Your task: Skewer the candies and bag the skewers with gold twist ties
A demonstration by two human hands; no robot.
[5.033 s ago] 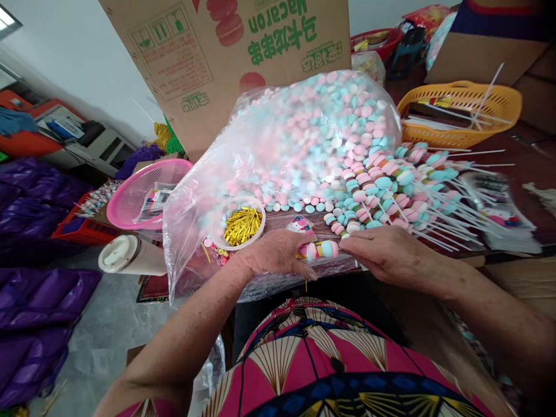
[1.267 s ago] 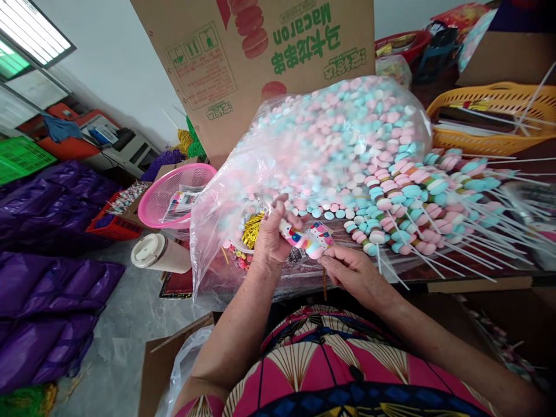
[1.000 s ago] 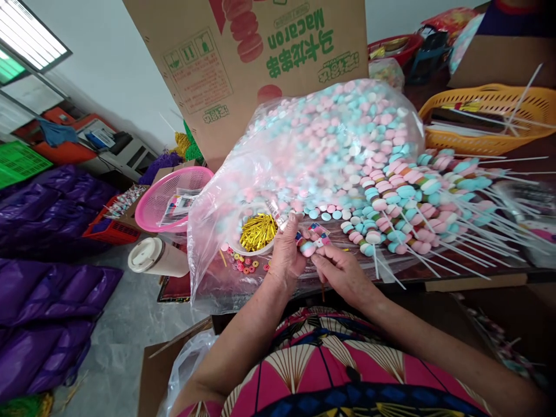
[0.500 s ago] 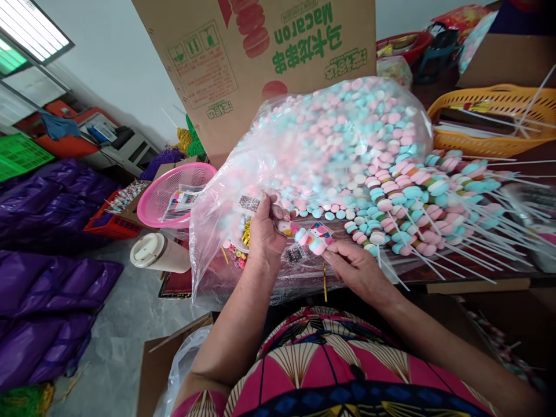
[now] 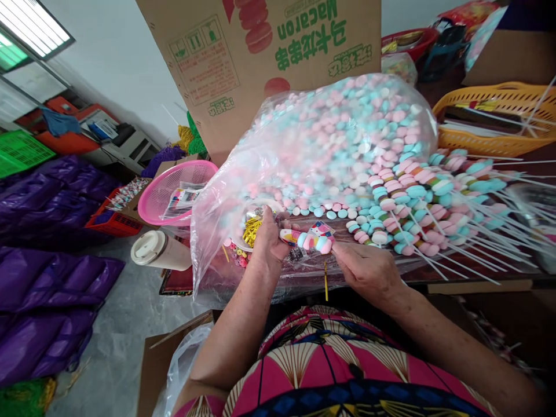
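Note:
My left hand [image 5: 270,237] is closed around one end of a small printed plastic bag with pink and blue marshmallow pieces [image 5: 311,241] lined up in it or against it. At the other end of that row, my right hand [image 5: 369,267] pinches with thumb and finger; what lies between the fingertips is hidden, perhaps a stick. Another printed bag [image 5: 322,229] lies just behind the row. Beside my left hand sits a white bowl of gold twist ties [image 5: 252,230]. One gold tie [image 5: 326,282] lies at the table's front edge.
A large clear sack of pink, blue and white marshmallows [image 5: 330,133] fills the table's middle. Marshmallow skewers [image 5: 425,202] are piled to the right, sticks toward me. A pink basket [image 5: 145,202], a lidded cup [image 5: 161,250] and a yellow basket [image 5: 490,145] stand around.
The row of marshmallows has shifted slightly right with my right hand, which has turned more closed. My left hand has tilted, and the bag's coded end no longer shows beyond it.

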